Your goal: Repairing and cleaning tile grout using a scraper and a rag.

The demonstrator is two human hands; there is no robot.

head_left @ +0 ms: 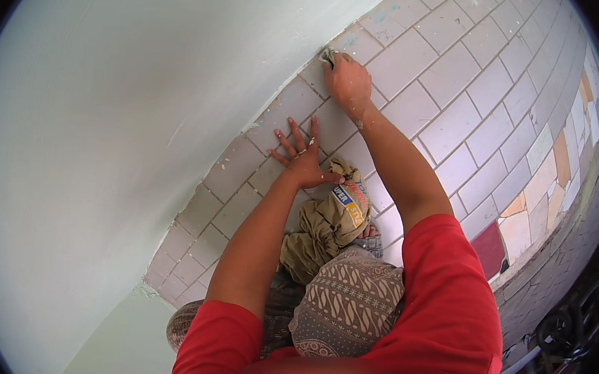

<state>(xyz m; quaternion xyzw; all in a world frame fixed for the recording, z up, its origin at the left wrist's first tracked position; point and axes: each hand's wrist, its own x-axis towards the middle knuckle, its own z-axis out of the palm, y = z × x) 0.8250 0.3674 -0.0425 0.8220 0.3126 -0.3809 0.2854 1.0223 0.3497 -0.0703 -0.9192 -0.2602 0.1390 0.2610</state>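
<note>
The right hand [349,83] grips a small grey wad [328,56] at the far left of the tiles [458,72], right by the wall [128,115]. Nearer, the left hand [304,166] lies spread and empty beside a crumpled brown cloth [321,224].

Spreads as a floor [459,73] of pale rectangular tiles from centre to upper right, specked white and turquoise near the top; turns to irregular multicoloured pieces [540,190] at right. Carries a crumpled tan bag [348,204] at centre, a small greyish wad [326,57] at upper centre.
</note>
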